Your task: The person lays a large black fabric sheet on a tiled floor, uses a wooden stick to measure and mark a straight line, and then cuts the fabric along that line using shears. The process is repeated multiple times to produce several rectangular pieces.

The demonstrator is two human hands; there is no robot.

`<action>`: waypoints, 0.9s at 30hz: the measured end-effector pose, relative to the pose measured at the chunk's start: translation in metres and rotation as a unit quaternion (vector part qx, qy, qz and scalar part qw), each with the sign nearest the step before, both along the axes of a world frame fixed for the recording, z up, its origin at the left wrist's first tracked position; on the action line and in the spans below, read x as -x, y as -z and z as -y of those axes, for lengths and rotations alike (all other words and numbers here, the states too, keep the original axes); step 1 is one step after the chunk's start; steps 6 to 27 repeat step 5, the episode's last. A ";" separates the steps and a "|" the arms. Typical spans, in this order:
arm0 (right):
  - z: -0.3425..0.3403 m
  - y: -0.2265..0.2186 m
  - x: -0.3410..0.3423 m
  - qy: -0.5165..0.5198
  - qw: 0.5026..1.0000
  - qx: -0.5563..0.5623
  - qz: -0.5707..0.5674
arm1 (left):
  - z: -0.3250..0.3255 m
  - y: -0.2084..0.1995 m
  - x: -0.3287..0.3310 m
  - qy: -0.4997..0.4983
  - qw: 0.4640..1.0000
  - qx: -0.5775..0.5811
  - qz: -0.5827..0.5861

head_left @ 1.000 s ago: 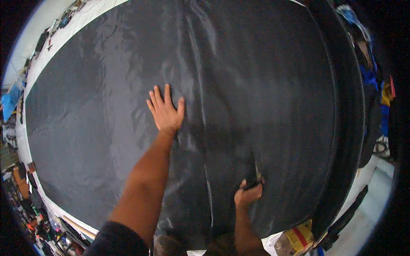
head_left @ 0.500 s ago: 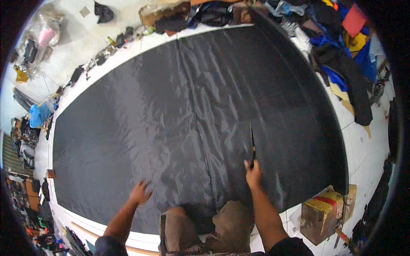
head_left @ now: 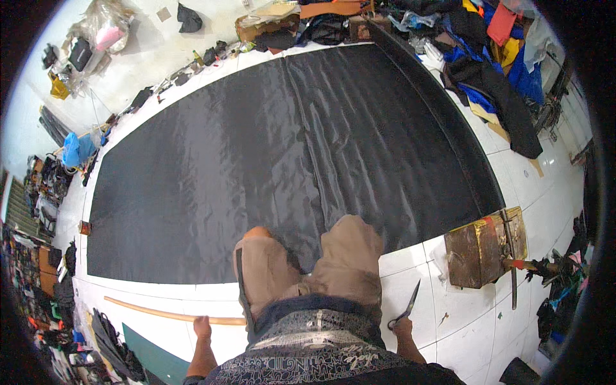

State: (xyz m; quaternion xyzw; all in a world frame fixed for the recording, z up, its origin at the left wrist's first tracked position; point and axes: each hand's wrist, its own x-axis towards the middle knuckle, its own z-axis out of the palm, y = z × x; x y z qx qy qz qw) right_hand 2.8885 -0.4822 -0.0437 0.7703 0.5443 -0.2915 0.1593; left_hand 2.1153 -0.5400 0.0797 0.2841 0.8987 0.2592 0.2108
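My right hand (head_left: 403,328) is closed round the handles of a large pair of scissors (head_left: 411,301), over the white tiles right of my knees. The blades point away from me and look closed together. My left hand (head_left: 202,326) is down on my left with its fingers curled, overlapping a long wooden stick (head_left: 154,311) on the floor. What it holds, if anything, is hidden. Ahead lies a wide black sheet (head_left: 192,173), shiny and wrinkled, with a lengthwise crease in the middle. My knees are at its near edge.
A battered wooden block (head_left: 471,256) stands at the sheet's near right corner, by a roll (head_left: 443,125) along the right side. Cloth scraps (head_left: 494,77) heap at the far right. A small tin (head_left: 85,228) sits at the left edge. A green board (head_left: 154,356) lies near my left arm.
Both hands have come back off the black sheet toward my sides, the scissors still in my right hand. The view has tilted, showing more of my body and the near floor.
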 end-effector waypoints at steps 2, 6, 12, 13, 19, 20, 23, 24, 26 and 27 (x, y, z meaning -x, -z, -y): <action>-0.054 -0.025 0.033 -0.039 0.998 0.019 0.036 | -0.090 -0.062 -0.069 0.016 0.994 -0.109 0.001; -0.156 -0.036 0.080 -0.016 0.997 -0.069 0.023 | -0.185 -0.154 -0.155 0.234 0.951 -0.163 -0.123; -0.156 -0.036 0.080 -0.016 0.997 -0.069 0.023 | -0.185 -0.154 -0.155 0.234 0.951 -0.163 -0.123; -0.156 -0.036 0.080 -0.016 0.997 -0.069 0.023 | -0.185 -0.154 -0.155 0.234 0.951 -0.163 -0.123; -0.156 -0.036 0.080 -0.016 0.997 -0.069 0.023 | -0.185 -0.154 -0.155 0.234 0.951 -0.163 -0.123; -0.156 -0.036 0.080 -0.016 0.997 -0.069 0.023 | -0.185 -0.154 -0.155 0.234 0.951 -0.163 -0.123; -0.156 -0.036 0.080 -0.016 0.997 -0.069 0.023 | -0.185 -0.154 -0.155 0.234 0.951 -0.163 -0.123; -0.156 -0.036 0.080 -0.016 0.997 -0.069 0.023 | -0.185 -0.154 -0.155 0.234 0.951 -0.163 -0.123; -0.156 -0.036 0.080 -0.016 0.997 -0.069 0.023 | -0.185 -0.154 -0.155 0.234 0.951 -0.163 -0.123; -0.156 -0.036 0.080 -0.016 0.997 -0.069 0.023 | -0.185 -0.154 -0.155 0.234 0.951 -0.163 -0.123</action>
